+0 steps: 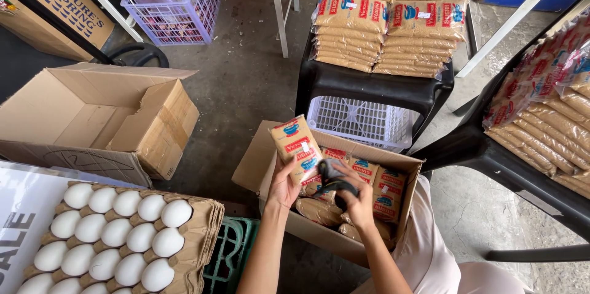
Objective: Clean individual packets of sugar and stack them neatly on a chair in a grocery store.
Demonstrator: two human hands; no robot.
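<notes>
Head view: open brown cardboard box (405, 174) on the lap is the landmark. Left hand (284, 186) is closed around the lower end of a flat tan plastic packet with a red and blue label (296, 146), holding it upright just above the box's near-left corner. Right hand (358, 203) sits over the box interior, fingers curled around a small dark handheld tool with a grey head (332, 176) pressed close to the packet's lower edge; exact tool type is hard to tell. More matching tan packets (375, 190) lie inside the box. Judgement: to do this step well, keep the packet steady and face-up, bring the tool square to the label area, and keep the left thumb out of its way. Behind the box stands a white plastic slatted crate (359, 123) under a black chair stacked with tan packets (384, 35). Left of the box, a brown paper tray of white eggs (117, 232).
</notes>
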